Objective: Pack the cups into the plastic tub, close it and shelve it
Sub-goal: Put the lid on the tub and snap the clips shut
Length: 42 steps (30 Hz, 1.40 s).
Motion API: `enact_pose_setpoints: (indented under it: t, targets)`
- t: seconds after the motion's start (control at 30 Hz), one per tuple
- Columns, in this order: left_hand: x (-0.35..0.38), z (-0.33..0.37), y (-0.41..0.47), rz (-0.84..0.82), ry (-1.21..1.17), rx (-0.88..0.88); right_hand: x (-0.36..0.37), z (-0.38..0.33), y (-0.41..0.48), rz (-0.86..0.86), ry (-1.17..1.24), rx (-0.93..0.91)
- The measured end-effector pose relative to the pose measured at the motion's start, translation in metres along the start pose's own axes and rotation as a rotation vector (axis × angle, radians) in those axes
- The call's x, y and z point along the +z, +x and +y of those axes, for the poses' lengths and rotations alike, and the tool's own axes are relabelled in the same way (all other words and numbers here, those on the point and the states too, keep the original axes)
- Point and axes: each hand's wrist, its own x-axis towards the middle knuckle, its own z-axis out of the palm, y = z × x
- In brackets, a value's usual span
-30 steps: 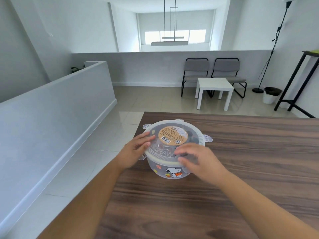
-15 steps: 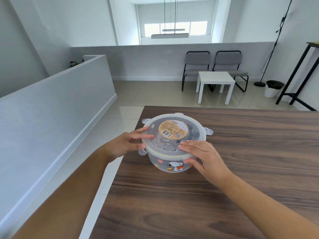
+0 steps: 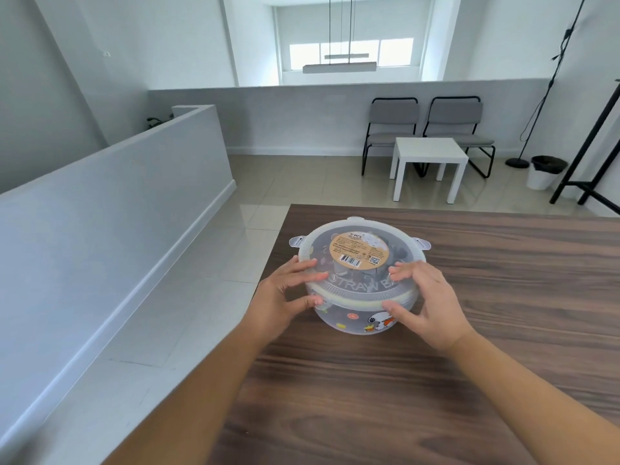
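Both hands (image 3: 355,297) now gripping lidded tub (image 3: 359,317), table (image 3: 503,297)

The room is bright with even, cool daylight from the wide horizontal window (image 3: 350,55) high on the far wall, which is blown out to near white. The glossy beige floor tiles (image 3: 214,263) carry pale reflections of that light. Shadows are soft: a faint one lies on the dark wood-grain tabletop (image 3: 469,330) under the round translucent plastic tub (image 3: 355,317). Wide-angle distortion bends the low grey partition wall (image 3: 100,213) and stretches the forearms at the lower edge. Focus is sharp throughout, with no motion blur.
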Motion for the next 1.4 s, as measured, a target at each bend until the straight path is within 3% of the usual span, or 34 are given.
enact_pose_setpoints:
  t: [0.2, 0.37, 0.67, 0.77, 0.87, 1.23, 1.4]
  targets:
    - [0.009, -0.005, -0.003, 0.104, 0.124, 0.109, 0.013, 0.002, -0.003, 0.100, -0.008, -0.028]
    - [0.010, -0.002, -0.002, 0.123, 0.299, 0.208, 0.011, -0.001, -0.003, 0.069, -0.031, -0.016]
    - [-0.003, 0.014, 0.014, 0.048, 0.246, 0.155, 0.017, -0.036, -0.001, -0.020, -0.183, -0.078]
    - [-0.009, 0.012, 0.036, 0.001, 0.350, 0.077, 0.030, -0.050, -0.001, -0.057, -0.207, -0.113]
    - [-0.006, 0.004, 0.039, -0.030, 0.406, 0.034, 0.028, -0.050, -0.002, -0.048, -0.187, -0.069]
    - [0.040, 0.027, -0.003, 0.051, 0.518, 0.206, -0.032, 0.005, -0.010, -0.014, -0.002, -0.005]
    - [0.045, 0.040, -0.004, 0.001, 0.412, 0.279, -0.047, 0.015, -0.001, -0.039, 0.052, 0.136]
